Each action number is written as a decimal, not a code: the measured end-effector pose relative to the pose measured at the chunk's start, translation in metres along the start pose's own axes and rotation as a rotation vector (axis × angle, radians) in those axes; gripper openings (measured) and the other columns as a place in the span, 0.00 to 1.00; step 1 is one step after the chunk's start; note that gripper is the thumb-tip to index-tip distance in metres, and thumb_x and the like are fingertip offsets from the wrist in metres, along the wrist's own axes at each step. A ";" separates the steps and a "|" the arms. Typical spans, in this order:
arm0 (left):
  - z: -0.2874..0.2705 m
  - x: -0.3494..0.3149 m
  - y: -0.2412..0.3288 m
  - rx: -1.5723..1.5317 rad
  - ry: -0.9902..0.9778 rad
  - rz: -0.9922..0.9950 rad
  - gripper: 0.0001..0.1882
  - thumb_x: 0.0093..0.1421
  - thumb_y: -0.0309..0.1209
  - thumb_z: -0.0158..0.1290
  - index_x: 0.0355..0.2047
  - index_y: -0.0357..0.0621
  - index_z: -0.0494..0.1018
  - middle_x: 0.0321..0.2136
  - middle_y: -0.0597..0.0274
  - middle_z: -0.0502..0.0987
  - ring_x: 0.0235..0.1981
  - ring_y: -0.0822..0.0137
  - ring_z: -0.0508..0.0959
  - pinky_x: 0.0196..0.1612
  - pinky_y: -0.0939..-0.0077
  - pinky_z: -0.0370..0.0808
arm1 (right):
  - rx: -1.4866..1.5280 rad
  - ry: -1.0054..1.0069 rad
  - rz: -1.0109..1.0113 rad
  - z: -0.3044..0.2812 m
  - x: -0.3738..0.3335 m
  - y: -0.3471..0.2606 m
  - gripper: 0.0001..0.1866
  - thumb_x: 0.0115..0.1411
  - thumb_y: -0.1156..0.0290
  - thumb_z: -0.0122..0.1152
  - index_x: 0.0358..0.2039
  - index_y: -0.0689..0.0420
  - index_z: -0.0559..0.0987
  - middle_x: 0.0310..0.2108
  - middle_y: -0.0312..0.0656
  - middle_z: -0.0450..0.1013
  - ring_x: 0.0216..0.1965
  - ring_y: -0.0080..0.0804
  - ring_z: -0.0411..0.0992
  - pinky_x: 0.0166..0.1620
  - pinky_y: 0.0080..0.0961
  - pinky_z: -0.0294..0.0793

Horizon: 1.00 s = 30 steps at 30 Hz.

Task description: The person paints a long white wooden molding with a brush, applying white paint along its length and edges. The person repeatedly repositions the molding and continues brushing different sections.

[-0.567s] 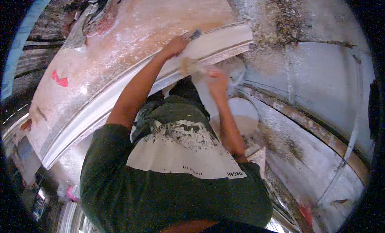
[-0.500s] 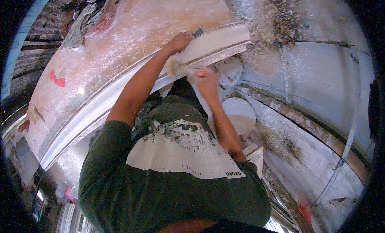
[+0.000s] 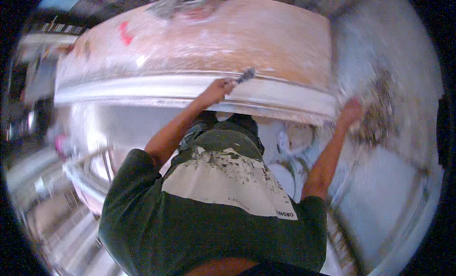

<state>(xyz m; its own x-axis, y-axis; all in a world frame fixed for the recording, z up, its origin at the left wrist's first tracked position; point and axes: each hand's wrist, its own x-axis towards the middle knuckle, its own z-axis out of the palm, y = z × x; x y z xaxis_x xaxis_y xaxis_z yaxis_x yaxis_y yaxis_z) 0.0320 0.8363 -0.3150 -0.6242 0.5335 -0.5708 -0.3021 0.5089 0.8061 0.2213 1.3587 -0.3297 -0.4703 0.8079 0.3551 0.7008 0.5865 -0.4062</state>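
My left hand (image 3: 221,89) is closed round a short tool with a dark grey, clotted head (image 3: 247,75); whether it is a brush or a scraper I cannot make out. This hand is over a long white grooved moulding (image 3: 156,89), which runs along the near edge of a dusty pinkish-brown board (image 3: 266,38). Out past the moulding's right end, my right hand (image 3: 350,112) looks curled into a fist in front of the stained wall. Motion smears it, and anything inside it is hidden.
A grey crumpled heap (image 3: 183,4) and a red scrap (image 3: 126,33) lie on the board. Below the moulding's right end are a whitish bucket-like vessel (image 3: 299,136) and a pale round thing (image 3: 280,177). Brown splatter (image 3: 380,109) marks the right side. A rail-like frame (image 3: 88,176) stands left.
My view has turned, so the moulding now lies nearly level. My right hand has moved from below the moulding, where a blurred tan thing was beside it, out to the right. My left hand keeps its tool.
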 end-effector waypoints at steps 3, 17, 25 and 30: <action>-0.001 -0.072 -0.049 -0.206 0.146 -0.002 0.17 0.65 0.44 0.49 0.45 0.45 0.73 0.20 0.75 0.66 0.17 0.81 0.63 0.17 0.84 0.60 | 0.303 -0.102 0.042 0.020 -0.011 -0.072 0.07 0.51 0.72 0.65 0.29 0.63 0.82 0.27 0.45 0.79 0.27 0.34 0.76 0.34 0.30 0.76; -0.054 -0.208 -0.141 -0.648 0.603 -0.240 0.21 0.64 0.44 0.50 0.53 0.47 0.71 0.24 0.73 0.70 0.19 0.82 0.66 0.17 0.86 0.61 | 0.441 -1.022 -0.947 0.049 -0.324 -0.504 0.12 0.56 0.70 0.57 0.42 0.54 0.79 0.36 0.53 0.75 0.37 0.55 0.74 0.42 0.45 0.74; -0.125 -0.253 -0.236 -0.684 0.692 -0.258 0.16 0.64 0.44 0.50 0.45 0.47 0.73 0.22 0.74 0.68 0.16 0.83 0.64 0.14 0.85 0.59 | -0.429 -0.344 -0.610 0.005 -0.124 -0.180 0.09 0.54 0.71 0.60 0.35 0.60 0.80 0.32 0.50 0.77 0.33 0.46 0.76 0.39 0.41 0.74; -0.172 -0.265 -0.251 -0.663 0.801 -0.143 0.14 0.65 0.43 0.49 0.41 0.47 0.72 0.21 0.74 0.68 0.14 0.83 0.63 0.14 0.86 0.58 | 0.569 -0.583 -0.174 0.006 -0.156 -0.222 0.11 0.53 0.79 0.62 0.38 0.66 0.79 0.36 0.41 0.79 0.36 0.26 0.75 0.40 0.21 0.74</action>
<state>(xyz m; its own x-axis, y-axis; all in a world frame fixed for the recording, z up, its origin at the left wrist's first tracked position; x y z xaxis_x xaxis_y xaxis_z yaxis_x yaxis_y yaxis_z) 0.1489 0.4509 -0.3389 -0.7726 -0.2290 -0.5921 -0.5939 -0.0689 0.8016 0.1361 1.1026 -0.3005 -0.8587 0.5120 0.0224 0.2884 0.5189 -0.8047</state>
